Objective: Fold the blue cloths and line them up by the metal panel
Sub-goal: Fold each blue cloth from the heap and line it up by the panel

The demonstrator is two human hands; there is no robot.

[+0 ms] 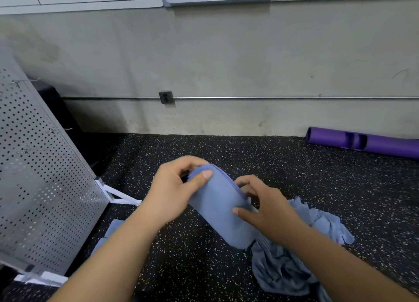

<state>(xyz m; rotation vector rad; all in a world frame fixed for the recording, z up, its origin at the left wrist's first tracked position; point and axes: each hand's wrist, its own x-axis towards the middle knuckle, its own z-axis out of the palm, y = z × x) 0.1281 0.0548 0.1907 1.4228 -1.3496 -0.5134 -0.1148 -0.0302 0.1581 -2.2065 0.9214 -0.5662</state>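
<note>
- We see the folded blue cloth [222, 213] held above the speckled floor [204, 267] at centre; our left hand [174, 193] pinches its 11 o'clock end, thumb on top; our right hand [265, 208] grips its 3 o'clock edge, fingers curled behind.
- A heap of loose blue cloths [294, 267] lies at 5 o'clock; another cloth [113, 228] peeks out at 8 o'clock, near the perforated metal panel [40, 177] at 9 o'clock.
- A purple mat [374, 144] lies at 2 o'clock.
</note>
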